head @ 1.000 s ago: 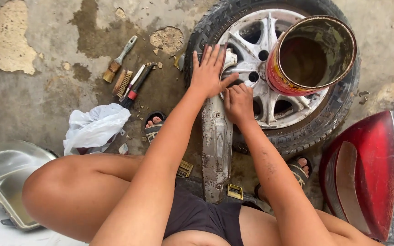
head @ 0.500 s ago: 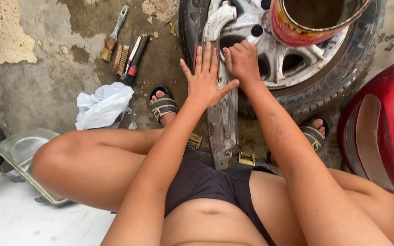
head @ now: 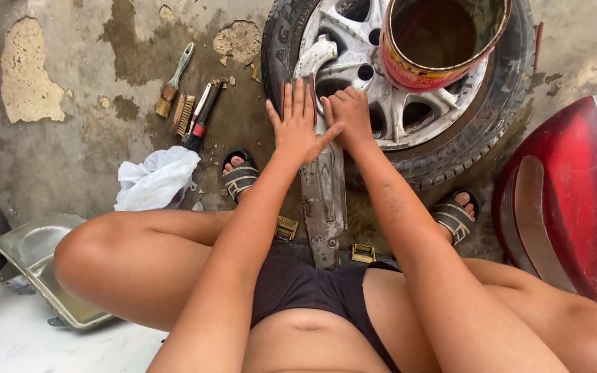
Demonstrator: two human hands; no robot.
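From the head camera, the person squats with both arms stretched forward, and the left hand lies flat with its fingers spread wide, holding nothing, its palm pressing on the top of a long grey metal part that leans against the wheel. The right hand is just beside it, touching it, with fingers curled down on the alloy rim; whether it grips anything I cannot tell. The metal part's long axis runs from under the hands back toward the person's body, between the two arms, and both hands are about equally near to its upper end, while a rusty red can stands on the wheel just beyond the right hand and some brushes lie well apart, to the left of the left hand.
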